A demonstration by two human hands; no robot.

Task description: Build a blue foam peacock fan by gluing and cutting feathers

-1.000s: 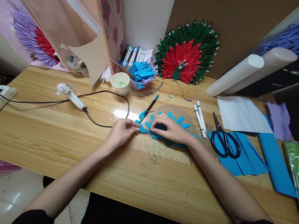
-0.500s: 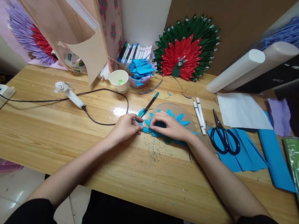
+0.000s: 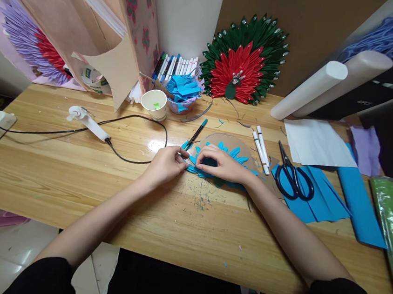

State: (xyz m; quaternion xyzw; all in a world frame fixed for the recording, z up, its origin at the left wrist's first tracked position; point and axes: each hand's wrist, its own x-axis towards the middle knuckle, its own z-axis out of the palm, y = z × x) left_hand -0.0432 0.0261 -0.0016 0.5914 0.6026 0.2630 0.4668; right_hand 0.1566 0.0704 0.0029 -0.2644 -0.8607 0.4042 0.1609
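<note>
A round piece of brown cardboard point(image 3: 249, 148) lies on the table, with blue crepe-paper petals point(image 3: 232, 153) fixed around its middle. At its left edge, my left hand point(image 3: 167, 163) is closed, thumb and fingers pinching the outer end of a blue paper petal point(image 3: 191, 169). My right hand point(image 3: 224, 163) arches over the cardboard, its thumb and forefinger pinched on the inner end of that same petal. The fingertips of both hands are close together. Much of the cardboard is hidden under my right hand.
A dark marker point(image 3: 198, 131) lies behind my left hand, and a corded white glue gun point(image 3: 90, 124) further left. White markers point(image 3: 261, 149) and black scissors point(image 3: 294, 176) on blue paper point(image 3: 324, 202) are at right. Behind stand a paper cup point(image 3: 154, 105) and a red-green paper peacock point(image 3: 242, 67).
The view has shifted slightly. Both hands keep almost the same pinch at the left side of the cardboard, with the left fingers moved only a little.
</note>
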